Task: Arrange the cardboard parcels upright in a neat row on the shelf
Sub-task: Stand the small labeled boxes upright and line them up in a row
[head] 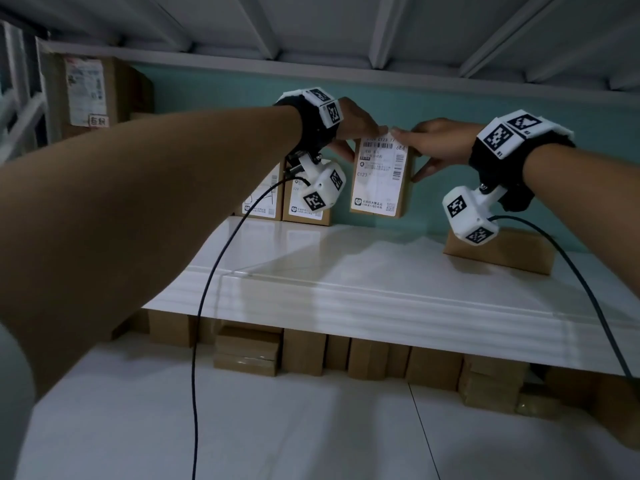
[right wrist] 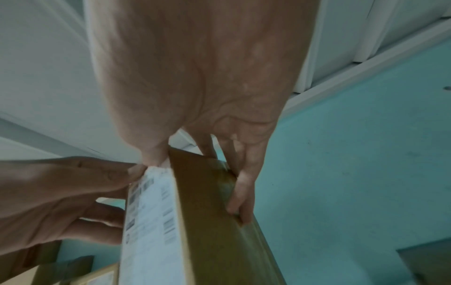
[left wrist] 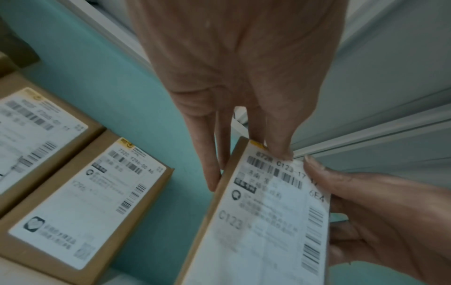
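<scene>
A cardboard parcel (head: 379, 178) with a white shipping label is held upright in both hands, just above the back of the white shelf (head: 346, 271). My left hand (head: 360, 140) grips its top left corner, thumb on the label and fingers behind (left wrist: 246, 167). My right hand (head: 415, 150) grips the top right edge, thumb in front and fingers along the brown side (right wrist: 195, 183). Two labelled parcels (head: 263, 199) (head: 304, 209) stand upright side by side against the teal wall, left of the held one (left wrist: 90, 202). Another parcel (head: 512, 251) lies flat at the right.
A large carton (head: 100, 95) stands at the shelf's far left. The underside of the upper shelf (head: 346, 29) is close overhead. Several brown boxes (head: 311, 355) fill the lower shelf. Camera cables (head: 207, 306) hang from both wrists.
</scene>
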`<state>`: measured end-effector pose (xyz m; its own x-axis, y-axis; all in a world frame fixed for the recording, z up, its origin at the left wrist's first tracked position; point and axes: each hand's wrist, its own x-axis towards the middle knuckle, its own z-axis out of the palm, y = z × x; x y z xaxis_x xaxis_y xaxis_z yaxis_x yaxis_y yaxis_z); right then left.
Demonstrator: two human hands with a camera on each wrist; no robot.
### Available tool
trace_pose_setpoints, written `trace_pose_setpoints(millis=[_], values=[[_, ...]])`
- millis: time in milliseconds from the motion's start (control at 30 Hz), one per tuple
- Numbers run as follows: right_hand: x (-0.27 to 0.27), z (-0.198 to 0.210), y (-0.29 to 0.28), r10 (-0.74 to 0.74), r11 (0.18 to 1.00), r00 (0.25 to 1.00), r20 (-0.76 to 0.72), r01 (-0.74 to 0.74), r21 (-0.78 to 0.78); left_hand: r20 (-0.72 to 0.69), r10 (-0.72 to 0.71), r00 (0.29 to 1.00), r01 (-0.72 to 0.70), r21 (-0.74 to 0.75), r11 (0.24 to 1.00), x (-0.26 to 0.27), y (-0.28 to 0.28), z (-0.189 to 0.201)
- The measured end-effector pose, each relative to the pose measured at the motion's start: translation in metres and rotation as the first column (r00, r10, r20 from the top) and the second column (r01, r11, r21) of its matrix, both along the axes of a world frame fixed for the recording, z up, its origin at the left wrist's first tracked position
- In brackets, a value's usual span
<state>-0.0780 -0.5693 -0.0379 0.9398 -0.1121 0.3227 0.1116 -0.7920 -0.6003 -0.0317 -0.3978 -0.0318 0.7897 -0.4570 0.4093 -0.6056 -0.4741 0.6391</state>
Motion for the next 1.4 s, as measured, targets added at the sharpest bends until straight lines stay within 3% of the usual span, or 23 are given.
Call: trace_pose_setpoints(millis=[100, 200, 267, 367, 433, 533, 867, 1400], values=[[0.008, -0.004, 0.005, 0.051, 0.998, 0.999, -0.003, -0.051, 0.029, 0.027, -0.002, 1.000, 0.001, 0.032, 0.999, 0.005, 0.010, -0.005], [0.015, -0.009, 0.010, 0.056, 0.997, 0.998, -0.002, -0.056, -0.050, 0.022, -0.006, 1.000, 0.004, 0.079, 0.997, 0.014, 0.014, -0.013], [0.019, -0.014, 0.013, 0.065, 0.981, 0.997, -0.029, -0.069, -0.182, 0.031, 0.012, 0.999, -0.017, 0.145, 0.989, 0.021, 0.015, -0.021], [0.020, -0.018, 0.016, 0.030, 0.874, 1.000, 0.007, -0.023, -0.485, 0.094, 0.031, 0.995, -0.052, 0.231, 0.972, 0.025, 0.014, -0.027], [0.019, -0.018, 0.018, 0.019, 0.829, 0.998, 0.064, 0.020, -0.559, 0.193, 0.053, 0.980, -0.116, 0.332, 0.936, 0.022, 0.014, -0.025], [0.023, -0.019, 0.019, 0.029, 0.814, 0.994, 0.104, 0.037, -0.579, 0.324, 0.067, 0.944, -0.204, 0.409, 0.889, 0.021, 0.013, -0.020], [0.045, -0.013, 0.019, 0.029, 0.770, 0.995, 0.096, 0.039, -0.636, 0.454, 0.107, 0.885, -0.330, 0.448, 0.831, 0.041, 0.008, -0.018], [0.079, -0.010, 0.013, 0.030, 0.785, 0.999, 0.034, -0.003, -0.619, 0.492, 0.127, 0.861, -0.412, 0.531, 0.740, 0.085, -0.005, -0.010]])
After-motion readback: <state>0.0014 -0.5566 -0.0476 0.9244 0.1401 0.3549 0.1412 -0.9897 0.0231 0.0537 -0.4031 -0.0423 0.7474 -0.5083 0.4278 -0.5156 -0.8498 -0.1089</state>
